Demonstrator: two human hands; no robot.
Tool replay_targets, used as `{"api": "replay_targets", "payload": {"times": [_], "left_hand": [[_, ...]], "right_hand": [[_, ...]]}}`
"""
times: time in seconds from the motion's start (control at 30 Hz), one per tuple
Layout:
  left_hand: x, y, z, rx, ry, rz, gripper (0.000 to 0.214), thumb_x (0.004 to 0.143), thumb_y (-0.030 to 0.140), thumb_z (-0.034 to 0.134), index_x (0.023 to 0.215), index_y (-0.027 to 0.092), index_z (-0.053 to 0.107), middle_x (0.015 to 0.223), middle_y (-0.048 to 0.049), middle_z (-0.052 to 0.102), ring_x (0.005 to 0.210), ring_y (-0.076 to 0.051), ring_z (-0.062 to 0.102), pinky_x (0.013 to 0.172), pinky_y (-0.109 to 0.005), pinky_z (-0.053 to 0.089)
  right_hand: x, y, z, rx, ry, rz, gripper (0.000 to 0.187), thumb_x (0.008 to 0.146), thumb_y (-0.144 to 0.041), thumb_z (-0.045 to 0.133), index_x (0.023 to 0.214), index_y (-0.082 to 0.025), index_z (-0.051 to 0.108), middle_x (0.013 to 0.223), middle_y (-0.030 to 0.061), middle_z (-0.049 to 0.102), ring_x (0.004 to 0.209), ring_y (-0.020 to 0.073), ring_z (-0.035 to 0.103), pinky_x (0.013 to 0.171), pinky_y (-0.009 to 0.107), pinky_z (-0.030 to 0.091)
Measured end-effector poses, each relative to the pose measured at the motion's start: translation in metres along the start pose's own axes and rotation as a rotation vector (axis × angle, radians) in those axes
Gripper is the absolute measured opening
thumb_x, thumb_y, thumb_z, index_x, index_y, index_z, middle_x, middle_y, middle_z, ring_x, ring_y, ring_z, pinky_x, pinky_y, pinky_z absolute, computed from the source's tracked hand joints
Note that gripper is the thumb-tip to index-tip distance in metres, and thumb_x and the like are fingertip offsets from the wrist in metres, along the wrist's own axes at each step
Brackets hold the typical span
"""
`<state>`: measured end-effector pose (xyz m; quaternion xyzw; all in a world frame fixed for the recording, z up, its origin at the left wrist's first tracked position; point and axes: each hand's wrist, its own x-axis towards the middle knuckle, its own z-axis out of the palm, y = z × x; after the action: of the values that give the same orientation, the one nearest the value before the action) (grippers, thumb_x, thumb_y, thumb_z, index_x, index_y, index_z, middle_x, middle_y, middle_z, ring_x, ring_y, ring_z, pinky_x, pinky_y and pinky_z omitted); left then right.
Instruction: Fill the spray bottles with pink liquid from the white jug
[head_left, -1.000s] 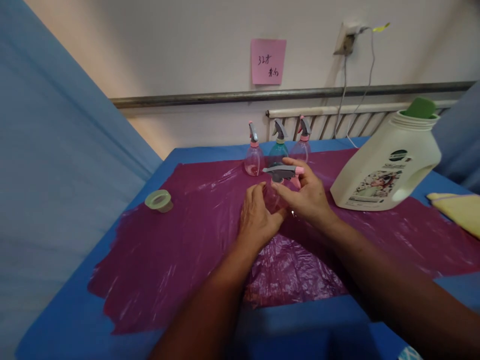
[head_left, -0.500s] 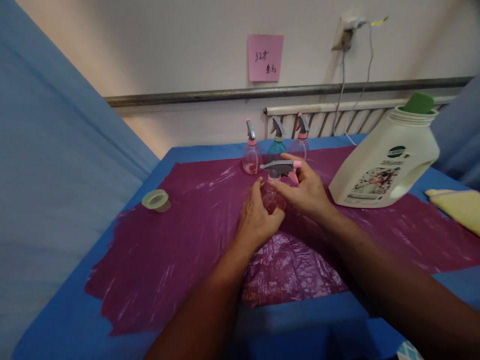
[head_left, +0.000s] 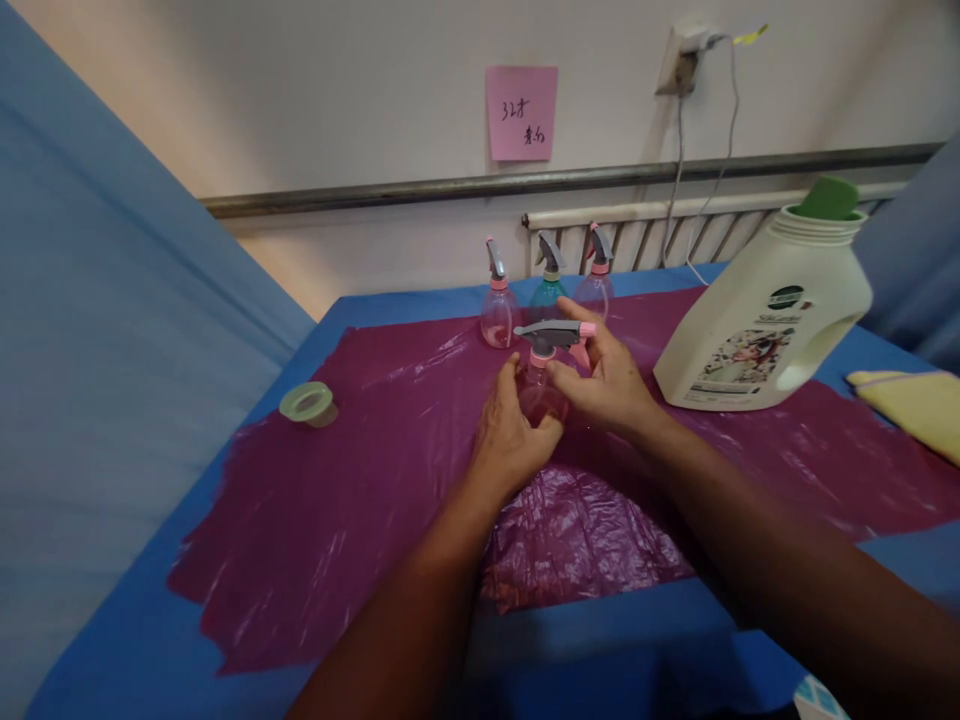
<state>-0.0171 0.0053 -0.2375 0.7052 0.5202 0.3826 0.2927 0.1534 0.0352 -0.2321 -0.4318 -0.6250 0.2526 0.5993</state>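
Note:
A clear pink spray bottle (head_left: 541, 395) stands upright between my hands, pink liquid inside and a grey spray head (head_left: 553, 334) with a pink trigger on top. The nozzle points left. My left hand (head_left: 510, 430) is wrapped round the body of the bottle from the left and front. From the right, my right hand (head_left: 607, 375) grips at the neck, its thumb beside the pink collar and its forefinger stretched behind the spray head. The other fingers of that hand are mostly hidden.
Behind stand a pink spray bottle (head_left: 499, 315), a teal one (head_left: 547, 290) and another clear pinkish one (head_left: 596, 292). A large cream jug (head_left: 757, 320) with a green piece in its mouth is at right, near a yellow cloth (head_left: 911, 410). A translucent green cap (head_left: 309, 403) lies left on purple plastic sheeting (head_left: 337, 520).
My right thumb has shifted from the front of the collar towards its right side. The bottle and my left hand keep about the same place; the whole view has shifted slightly.

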Motion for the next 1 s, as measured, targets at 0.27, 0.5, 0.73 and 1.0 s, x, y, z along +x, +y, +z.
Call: {"api": "replay_targets", "payload": {"times": [0.27,0.5,0.73,1.0], "left_hand": [[0.000,0.003,-0.002,-0.004,-0.017,-0.021,0.091,0.091,0.025,0.081,0.172,0.024,0.039,0.172,-0.0203,0.057,0.159,-0.040,0.058,0.134,-0.064,0.047],[0.000,0.004,-0.003,-0.028,-0.021,-0.006,0.091,0.090,0.026,0.082,0.171,0.025,0.041,0.172,-0.0188,0.057,0.158,-0.039,0.059,0.134,-0.063,0.047],[0.002,-0.002,-0.001,0.013,-0.010,0.059,0.080,0.087,0.020,0.079,0.162,0.023,0.051,0.163,-0.0167,0.064,0.153,-0.038,0.063,0.133,-0.060,0.048],[0.003,-0.010,0.002,0.036,-0.010,0.092,0.078,0.091,0.025,0.080,0.163,0.023,0.049,0.167,-0.0172,0.061,0.156,-0.038,0.060,0.133,-0.060,0.047]], "right_hand": [[0.002,-0.006,0.003,0.038,0.029,0.016,0.081,0.089,-0.040,0.088,0.165,-0.032,0.060,0.158,0.0117,0.070,0.147,0.0339,0.068,0.132,0.063,0.051],[0.003,-0.017,0.002,0.050,0.068,0.020,0.056,0.085,-0.043,0.092,0.136,-0.025,0.078,0.134,0.0111,0.082,0.122,0.0288,0.079,0.113,0.053,0.064],[0.006,-0.051,-0.015,0.046,0.201,-0.117,0.026,0.093,-0.045,0.089,0.109,-0.025,0.083,0.099,0.0014,0.085,0.089,0.0195,0.080,0.089,0.040,0.069],[0.010,-0.097,-0.045,-0.133,0.119,-0.330,0.025,0.094,-0.037,0.092,0.115,-0.027,0.082,0.103,0.0020,0.086,0.090,0.0213,0.083,0.086,0.040,0.071]]}}
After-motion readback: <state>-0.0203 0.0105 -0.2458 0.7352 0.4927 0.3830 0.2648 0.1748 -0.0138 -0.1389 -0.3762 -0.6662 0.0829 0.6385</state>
